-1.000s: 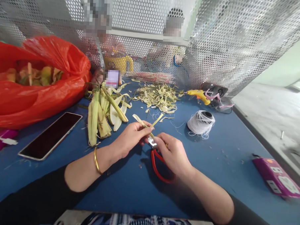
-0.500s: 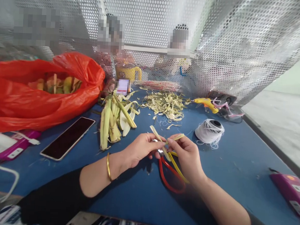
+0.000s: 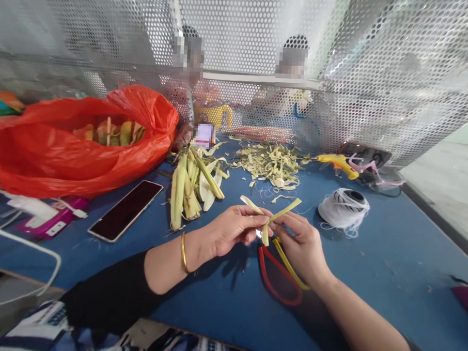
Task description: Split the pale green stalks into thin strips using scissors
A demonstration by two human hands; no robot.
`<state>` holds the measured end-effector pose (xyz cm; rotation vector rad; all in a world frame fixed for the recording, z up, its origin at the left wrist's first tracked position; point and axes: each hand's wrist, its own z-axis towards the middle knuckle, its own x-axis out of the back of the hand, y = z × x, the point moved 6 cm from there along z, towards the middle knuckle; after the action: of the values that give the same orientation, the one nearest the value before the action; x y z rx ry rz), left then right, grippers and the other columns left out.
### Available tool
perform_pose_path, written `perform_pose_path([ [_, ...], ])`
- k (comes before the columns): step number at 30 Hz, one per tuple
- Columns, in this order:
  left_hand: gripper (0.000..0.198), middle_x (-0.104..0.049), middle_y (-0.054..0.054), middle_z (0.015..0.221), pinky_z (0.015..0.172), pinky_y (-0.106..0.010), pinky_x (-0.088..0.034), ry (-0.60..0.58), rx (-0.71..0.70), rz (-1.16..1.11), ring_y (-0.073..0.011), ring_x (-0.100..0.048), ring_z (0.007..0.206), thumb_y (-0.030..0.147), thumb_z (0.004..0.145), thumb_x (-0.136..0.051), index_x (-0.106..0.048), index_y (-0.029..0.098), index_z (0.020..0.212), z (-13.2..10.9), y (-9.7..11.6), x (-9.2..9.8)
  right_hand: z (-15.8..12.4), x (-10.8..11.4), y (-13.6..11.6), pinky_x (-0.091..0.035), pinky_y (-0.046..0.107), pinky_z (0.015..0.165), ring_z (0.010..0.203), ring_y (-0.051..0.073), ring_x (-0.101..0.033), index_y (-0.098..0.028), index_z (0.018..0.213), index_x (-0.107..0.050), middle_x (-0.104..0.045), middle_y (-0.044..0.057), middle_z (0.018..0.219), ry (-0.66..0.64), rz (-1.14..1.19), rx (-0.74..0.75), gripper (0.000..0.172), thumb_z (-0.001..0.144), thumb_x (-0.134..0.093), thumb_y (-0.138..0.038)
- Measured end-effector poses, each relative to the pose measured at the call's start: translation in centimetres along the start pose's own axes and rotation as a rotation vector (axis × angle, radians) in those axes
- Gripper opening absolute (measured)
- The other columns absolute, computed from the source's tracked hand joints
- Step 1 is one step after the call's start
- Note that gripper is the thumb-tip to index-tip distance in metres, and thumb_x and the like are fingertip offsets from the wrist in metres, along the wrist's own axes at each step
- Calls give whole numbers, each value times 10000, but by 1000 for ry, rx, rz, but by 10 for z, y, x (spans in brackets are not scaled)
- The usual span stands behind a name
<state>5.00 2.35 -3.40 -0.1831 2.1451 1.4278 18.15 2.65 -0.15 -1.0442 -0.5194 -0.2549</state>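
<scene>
Pale green corn husk strips (image 3: 284,211) cross each other between my two hands, their ends sticking out upward and one short end hanging down. My left hand (image 3: 235,227), a gold bangle on its wrist, pinches the husk at the crossing. From the other side, my right hand (image 3: 299,243) grips it with thumb and fingers. Just below the hands are scissors with one red handle (image 3: 270,283) and one yellow handle (image 3: 288,260); their blades are mostly hidden by my fingers.
Whole corn husks (image 3: 179,194) lie left of a heap of husk scraps (image 3: 271,164). Around the blue table (image 3: 369,285) are a phone (image 3: 126,210), a red plastic bag (image 3: 59,173), white thread (image 3: 341,208), a yellow glue gun (image 3: 341,163) and a power strip (image 3: 55,224). Perforated sheeting (image 3: 243,36) stands behind.
The husk strips have turned in my fingers, and they now cross with one end hanging down. My right hand has shifted its grip. The whole view has swung slightly left.
</scene>
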Motion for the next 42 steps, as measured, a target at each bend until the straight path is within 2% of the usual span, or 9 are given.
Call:
perform_pose_path([
  [6,133,-655,-13,591,380,-168,-284,68,-93,156,-22,-411,355,218,768,-715,-722,111,847,1,6,1,1,1,3,-441,399,853,794,221,-643,-243,770,-699,-720,42,789,40,-140,82,185,878,-557,-292],
  [10,203,-644,11,607,428,-159,-375,208,-261,354,-51,-510,414,177,844,-606,-739,142,994,2,16,5,3,6,11,-464,416,902,1011,268,-638,-241,963,-705,-719,76,1049,83,30,-84,218,796,-632,-361],
  [13,276,-683,1,655,478,-165,-425,194,-352,546,-78,-580,483,172,877,-557,-730,164,1092,1,19,2,3,3,18,-507,360,780,833,221,-654,-210,945,-690,-719,51,874,43,320,-279,294,750,-670,-428],
  [17,312,-745,-7,809,602,-207,-494,147,-422,759,-104,-637,555,166,877,-546,-730,206,1125,-2,18,-3,2,0,25,-465,288,612,568,135,-546,-191,728,-649,-605,-12,595,67,498,-432,296,678,-735,-470],
  [26,295,-751,-25,811,659,-236,-478,174,-460,931,-170,-670,661,225,839,-623,-736,258,1110,-7,26,-6,2,0,23,-465,286,590,556,127,-531,-200,648,-602,-594,-10,591,96,519,-407,269,690,-734,-431],
  [31,299,-748,-83,915,843,-299,-446,402,-588,1142,-234,-665,908,231,871,-591,-715,243,1143,-8,61,20,6,20,32,-476,299,607,574,136,-538,-204,691,-591,-590,-12,598,324,375,-360,200,724,-683,-378],
  [35,228,-732,-122,885,1054,-444,-303,471,-508,1609,-278,-632,997,131,850,-548,-756,170,934,2,82,47,7,20,44,-504,339,707,715,168,-588,-204,841,-596,-627,13,746,323,332,-380,244,714,-687,-391],
  [38,234,-720,-130,792,1073,-497,-247,599,-445,1760,-314,-640,984,260,875,-566,-757,167,775,2,93,63,6,14,52,-516,376,773,810,192,-604,-204,936,-575,-631,38,858,317,314,-386,331,702,-692,-407],
  [42,226,-720,-156,777,994,-520,-308,770,-371,1837,-372,-644,963,354,802,-668,-759,155,742,-2,97,72,3,14,60,-533,414,841,921,224,-629,-202,1121,-535,-623,75,1014,401,333,-385,512,684,-713,-401],
])
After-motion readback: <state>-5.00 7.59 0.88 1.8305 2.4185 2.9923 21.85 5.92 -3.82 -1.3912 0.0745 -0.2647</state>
